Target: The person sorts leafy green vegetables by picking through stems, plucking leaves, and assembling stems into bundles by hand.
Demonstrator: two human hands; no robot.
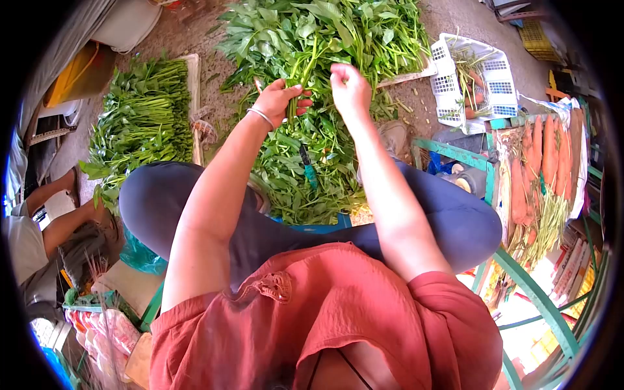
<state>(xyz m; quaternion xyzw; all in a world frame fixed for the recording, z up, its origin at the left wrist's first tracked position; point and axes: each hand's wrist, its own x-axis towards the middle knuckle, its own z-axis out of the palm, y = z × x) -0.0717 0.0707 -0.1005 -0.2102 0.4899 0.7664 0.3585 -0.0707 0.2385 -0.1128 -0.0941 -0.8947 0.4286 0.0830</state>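
Observation:
Closed around a few green stems (pixel 304 70) with leaves at their top is my left hand (pixel 281 104), a bracelet on its wrist. My right hand (pixel 350 91) is beside it to the right, fingers curled together in front of the greens; whatever it may hold is too small to make out. A big heap of leafy greens (pixel 390 39) lies beyond both hands. Loose leaves and stems (pixel 286 175) are piled below them, between my knees, and a knife with a green-wrapped handle (pixel 311 175) rests on this pile.
Bundled greens (pixel 146 117) lie on a board at the left. At the right are a white crate (pixel 445 84) holding some carrots, a green metal frame (pixel 539 299) and a row of carrots (pixel 549 156). Another person's legs (pixel 71 221) show at the far left.

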